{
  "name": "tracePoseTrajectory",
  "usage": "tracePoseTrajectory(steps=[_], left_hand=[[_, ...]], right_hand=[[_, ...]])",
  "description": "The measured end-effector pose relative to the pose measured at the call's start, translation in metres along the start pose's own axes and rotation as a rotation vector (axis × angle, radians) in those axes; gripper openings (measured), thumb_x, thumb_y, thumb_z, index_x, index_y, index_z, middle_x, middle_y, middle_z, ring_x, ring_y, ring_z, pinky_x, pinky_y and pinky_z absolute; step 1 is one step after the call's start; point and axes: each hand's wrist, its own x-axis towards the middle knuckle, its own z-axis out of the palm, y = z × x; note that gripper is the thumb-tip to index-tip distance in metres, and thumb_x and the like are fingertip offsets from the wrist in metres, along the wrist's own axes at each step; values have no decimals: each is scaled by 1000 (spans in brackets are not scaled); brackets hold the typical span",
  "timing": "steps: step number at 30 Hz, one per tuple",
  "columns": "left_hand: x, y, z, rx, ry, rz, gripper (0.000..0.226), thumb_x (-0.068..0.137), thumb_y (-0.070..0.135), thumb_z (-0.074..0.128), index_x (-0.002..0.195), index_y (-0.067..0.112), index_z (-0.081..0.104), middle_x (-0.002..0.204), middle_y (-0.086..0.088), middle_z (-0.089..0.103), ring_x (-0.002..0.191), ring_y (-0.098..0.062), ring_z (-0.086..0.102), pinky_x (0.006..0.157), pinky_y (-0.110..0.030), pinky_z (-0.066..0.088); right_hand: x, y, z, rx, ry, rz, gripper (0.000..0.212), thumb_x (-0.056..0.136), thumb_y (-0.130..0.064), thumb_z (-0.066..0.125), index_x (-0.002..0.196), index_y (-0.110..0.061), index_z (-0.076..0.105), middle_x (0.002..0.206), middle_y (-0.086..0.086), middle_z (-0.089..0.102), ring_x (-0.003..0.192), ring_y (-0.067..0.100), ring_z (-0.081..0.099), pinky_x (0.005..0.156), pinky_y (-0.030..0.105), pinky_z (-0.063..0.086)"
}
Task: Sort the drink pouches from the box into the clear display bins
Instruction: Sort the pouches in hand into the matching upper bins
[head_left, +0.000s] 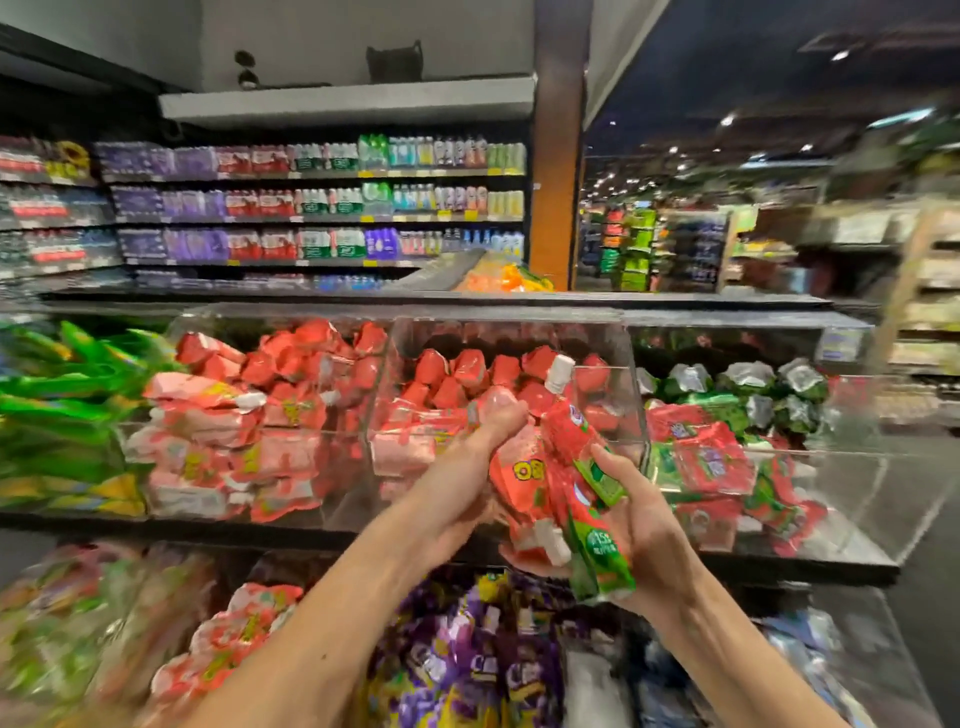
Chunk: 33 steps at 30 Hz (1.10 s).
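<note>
Bundle of red-and-green foil drink pouches with white caps (550, 483) stands roughly upright between my hands, just in front of the middle clear plastic display bin (636, 405). My left hand (493, 421) is clenched round its top, nearer the bin. My right hand (644, 530) cups it from below, fingers curled. I judge the drop lies forward and slightly up, over the front lip. The middle bin is heaped, while the right clear plastic bin (883, 467) shows bare floor.

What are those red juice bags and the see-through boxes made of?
The red pouches look like thin, glossy plastic film: they crumple and shine. Their white caps seem hard plastic. The bins are probably clear acrylic, rigid and see-through with reflections; glass can't be ruled out.
</note>
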Motion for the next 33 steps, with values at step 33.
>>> tracePoseTrajectory(steps=[33], left_hand=[[70,81,-111,1989,265,418,34,90,53,56,113,31,68,136,1,47,129,-23,32,103,-45,30]], right_hand=[[13,-47,5,-72,164,-214,74,47,-26,97,116,-11,73,127,21,65,112,42,63,88,68,47]])
